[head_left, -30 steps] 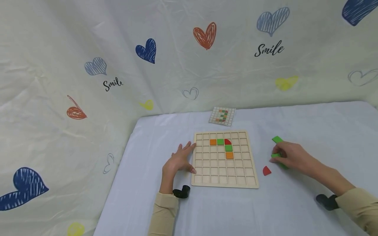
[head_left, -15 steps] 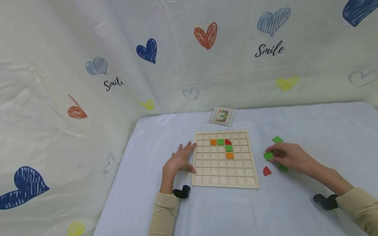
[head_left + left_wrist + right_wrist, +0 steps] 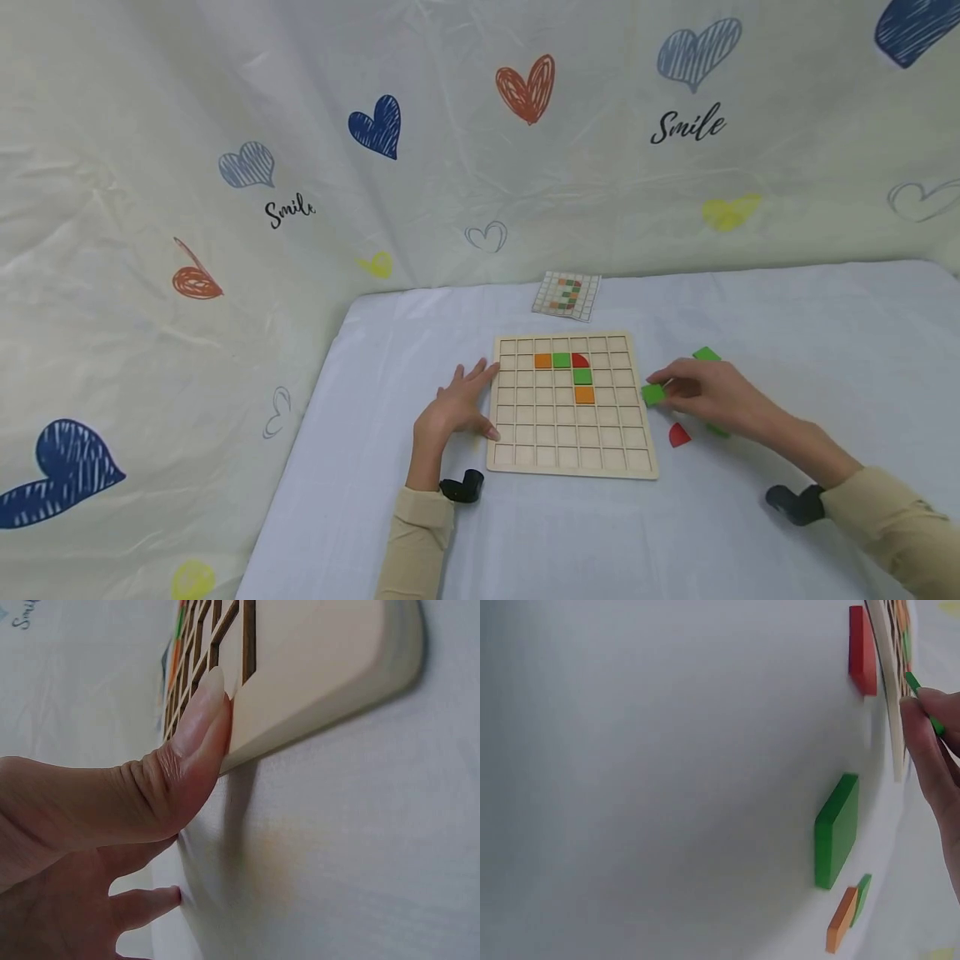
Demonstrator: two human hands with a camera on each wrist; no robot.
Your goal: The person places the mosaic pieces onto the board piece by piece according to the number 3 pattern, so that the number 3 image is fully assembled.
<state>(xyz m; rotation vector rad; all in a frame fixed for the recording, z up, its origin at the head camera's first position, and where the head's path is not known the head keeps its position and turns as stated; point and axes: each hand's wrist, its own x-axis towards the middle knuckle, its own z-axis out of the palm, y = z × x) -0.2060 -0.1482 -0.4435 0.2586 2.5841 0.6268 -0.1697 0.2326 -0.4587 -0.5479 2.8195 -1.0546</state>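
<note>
A square wooden grid board [image 3: 566,475] lies on the white cloth, with orange, green and red tiles set in several of its upper cells. My left hand [image 3: 452,406] is spread at the board's left side; in the left wrist view the thumb [image 3: 199,724] presses on its edge. My right hand [image 3: 712,392] pinches a green square tile [image 3: 653,394] between thumb and fingertips, right by the board's right edge. A red quarter-round tile [image 3: 678,434] lies on the cloth just below. Another green tile [image 3: 838,829] and an orange tile [image 3: 842,920] show in the right wrist view.
A pattern card [image 3: 567,296] printed with a grid and coloured cells lies behind the board. Beyond the right hand a green tile [image 3: 707,354] rests on the cloth. A curtain with printed hearts [image 3: 525,90] hangs behind the table.
My right hand has picked up the green square tile from the loose tiles and moved left with it to the board's right edge. The left hand has stayed in place.
</note>
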